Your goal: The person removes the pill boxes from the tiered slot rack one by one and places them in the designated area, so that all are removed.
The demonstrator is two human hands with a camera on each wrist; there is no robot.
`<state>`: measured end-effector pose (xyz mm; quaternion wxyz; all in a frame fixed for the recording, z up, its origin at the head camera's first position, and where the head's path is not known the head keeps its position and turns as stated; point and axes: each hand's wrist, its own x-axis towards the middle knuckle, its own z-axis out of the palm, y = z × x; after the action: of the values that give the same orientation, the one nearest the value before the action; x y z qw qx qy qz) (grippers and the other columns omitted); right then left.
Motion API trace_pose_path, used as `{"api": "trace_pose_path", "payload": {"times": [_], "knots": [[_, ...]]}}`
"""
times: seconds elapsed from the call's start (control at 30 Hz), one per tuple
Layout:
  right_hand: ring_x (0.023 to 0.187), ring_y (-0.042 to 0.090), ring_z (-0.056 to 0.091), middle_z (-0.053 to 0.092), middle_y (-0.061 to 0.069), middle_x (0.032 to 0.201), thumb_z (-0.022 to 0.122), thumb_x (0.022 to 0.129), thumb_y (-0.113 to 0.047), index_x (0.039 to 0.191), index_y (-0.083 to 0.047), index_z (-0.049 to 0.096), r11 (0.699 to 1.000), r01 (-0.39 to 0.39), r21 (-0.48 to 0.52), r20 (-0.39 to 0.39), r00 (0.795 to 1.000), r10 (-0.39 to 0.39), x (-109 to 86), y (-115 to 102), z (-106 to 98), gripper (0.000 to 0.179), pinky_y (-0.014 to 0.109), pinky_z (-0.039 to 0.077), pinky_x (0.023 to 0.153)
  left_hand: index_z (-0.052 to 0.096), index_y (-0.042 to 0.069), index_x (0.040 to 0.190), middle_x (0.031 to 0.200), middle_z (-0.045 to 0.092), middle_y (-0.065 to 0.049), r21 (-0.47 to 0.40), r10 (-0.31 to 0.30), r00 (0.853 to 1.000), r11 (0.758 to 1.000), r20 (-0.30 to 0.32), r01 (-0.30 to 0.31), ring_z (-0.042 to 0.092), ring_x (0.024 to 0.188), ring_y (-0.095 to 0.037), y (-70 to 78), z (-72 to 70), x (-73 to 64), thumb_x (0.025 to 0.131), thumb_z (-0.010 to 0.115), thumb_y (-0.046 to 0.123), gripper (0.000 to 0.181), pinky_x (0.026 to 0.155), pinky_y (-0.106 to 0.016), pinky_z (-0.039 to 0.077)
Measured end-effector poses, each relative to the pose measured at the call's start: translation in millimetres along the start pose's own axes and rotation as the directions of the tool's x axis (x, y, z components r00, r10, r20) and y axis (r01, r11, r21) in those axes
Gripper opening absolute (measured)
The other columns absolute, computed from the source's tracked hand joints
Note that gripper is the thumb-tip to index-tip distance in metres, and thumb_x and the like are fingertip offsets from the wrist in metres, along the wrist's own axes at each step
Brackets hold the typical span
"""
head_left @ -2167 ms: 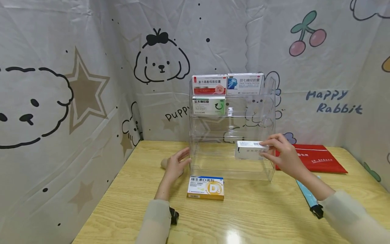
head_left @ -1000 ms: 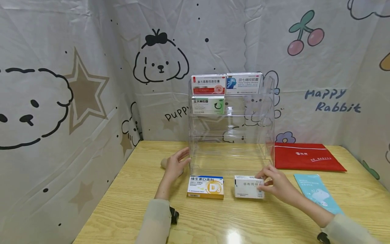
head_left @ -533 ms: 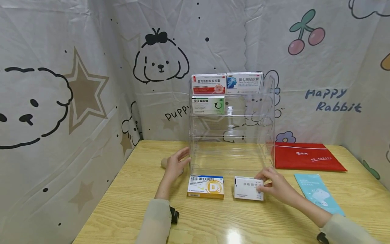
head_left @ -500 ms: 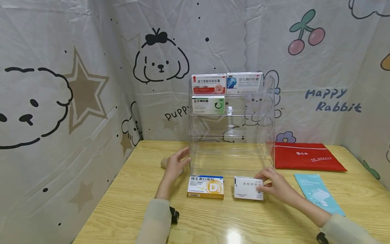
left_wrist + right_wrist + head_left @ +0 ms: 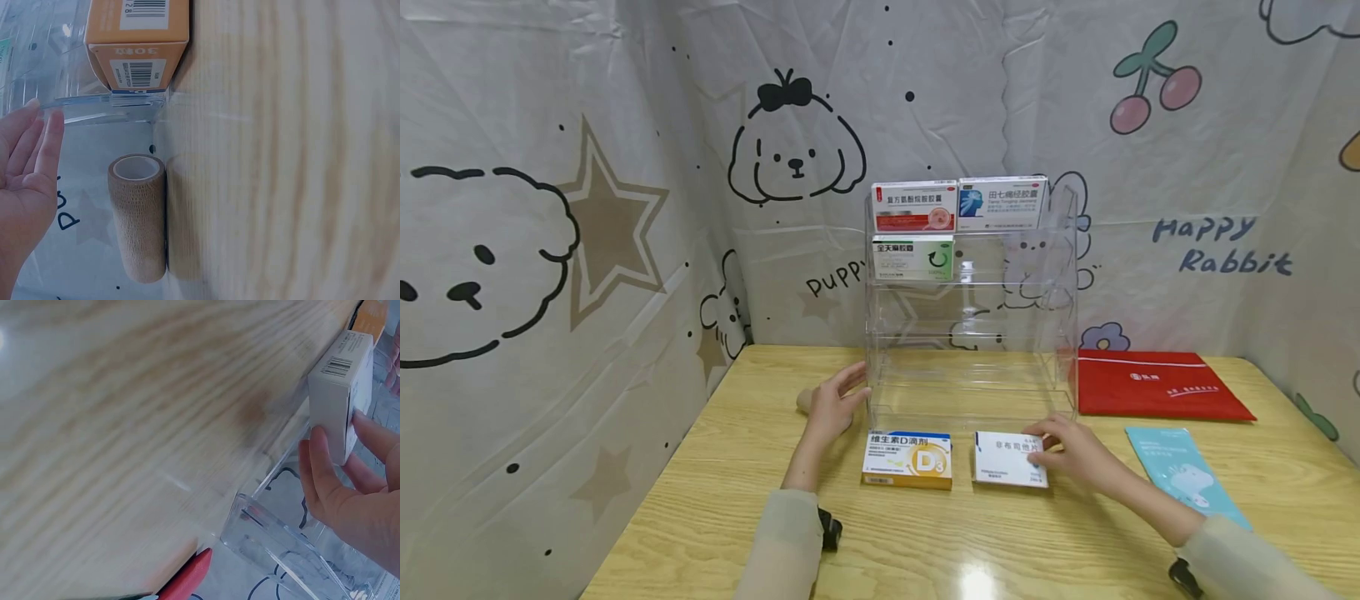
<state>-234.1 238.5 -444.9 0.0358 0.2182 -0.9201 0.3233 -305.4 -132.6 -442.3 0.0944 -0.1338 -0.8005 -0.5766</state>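
My right hand (image 5: 1078, 450) pinches the right end of a white medicine box (image 5: 1000, 471) just before the clear acrylic display rack (image 5: 970, 423). In the right wrist view the thumb lies on the box's (image 5: 331, 403) printed face, fingers behind. With its fingers mostly straight, my left hand (image 5: 833, 406) rests against the rack's left side. Left of the white box, a yellow-and-white vitamin D box (image 5: 891, 462) sits on the table. The rack's top tier bears a red-and-white box (image 5: 914, 200) and a blue-and-white box (image 5: 1011, 208). A green-and-white box (image 5: 904, 260) stands one tier lower.
A tan bandage-like roll (image 5: 137, 225) stands behind my left hand. To the rack's right lie a red pouch (image 5: 1157, 396) and a light blue packet (image 5: 1180, 471) on the wooden table (image 5: 737, 500). A printed cloth (image 5: 805, 267) hangs behind.
My right hand has brought the white box down from the rack's lower front to the table beside the vitamin D box, where it now leans back slightly more. My left hand has stayed put.
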Motion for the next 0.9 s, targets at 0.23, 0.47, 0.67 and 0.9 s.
{"api": "trace_pose_path", "payload": {"times": [0.23, 0.47, 0.67, 0.9], "knots": [[0.083, 0.018, 0.066, 0.064, 0.010, 0.096, 0.078, 0.080, -0.010, 0.108, 0.003, 0.069, 1.000, -0.006, -0.028, 0.066, 0.998, 0.008, 3.1, 2.5, -2.3, 0.032, 0.022, 0.060, 0.069, 0.053, -0.004, 0.135, 0.137, 0.057, -0.025, 0.005, 0.004, 1.000, 1.000, 0.001, -0.004, 0.057, 0.126, -0.038, -1.7, 0.6, 0.0, 0.090, 0.065, -0.001, 0.046, 0.106, -0.042, 0.051], [0.083, 0.022, 0.069, 0.068, 0.018, 0.102, 0.076, 0.082, -0.010, 0.108, 0.004, 0.069, 0.999, 0.035, -0.033, 0.105, 0.994, -0.031, 7.2, 5.5, -4.3, 0.030, 0.027, 0.062, 0.070, 0.054, -0.005, 0.135, 0.137, 0.056, -0.025, -0.009, 0.009, 1.000, 1.000, -0.005, -0.009, 0.057, 0.127, -0.039, -2.1, 0.5, 1.2, 0.090, 0.065, -0.001, 0.047, 0.107, -0.043, 0.050], [0.084, 0.023, 0.068, 0.069, 0.020, 0.104, 0.075, 0.083, -0.010, 0.107, 0.005, 0.068, 0.999, 0.035, -0.019, 0.135, 0.990, -0.032, 8.3, 5.3, -5.2, 0.029, 0.033, 0.063, 0.072, 0.054, -0.004, 0.135, 0.137, 0.057, -0.024, 0.004, -0.005, 1.000, 1.000, -0.006, 0.005, 0.057, 0.126, -0.037, -2.1, 1.1, 0.7, 0.090, 0.065, -0.001, 0.046, 0.107, -0.041, 0.051], [0.084, 0.020, 0.067, 0.070, 0.017, 0.102, 0.074, 0.084, -0.009, 0.105, 0.004, 0.070, 0.999, 0.029, -0.014, 0.158, 0.987, -0.027, 10.2, 5.2, -4.6, 0.025, 0.031, 0.062, 0.072, 0.054, -0.006, 0.134, 0.137, 0.056, -0.026, -0.024, 0.002, 1.000, 1.000, -0.012, -0.002, 0.057, 0.126, -0.040, -0.6, 2.0, 1.1, 0.090, 0.065, -0.002, 0.046, 0.107, -0.044, 0.049]]}}
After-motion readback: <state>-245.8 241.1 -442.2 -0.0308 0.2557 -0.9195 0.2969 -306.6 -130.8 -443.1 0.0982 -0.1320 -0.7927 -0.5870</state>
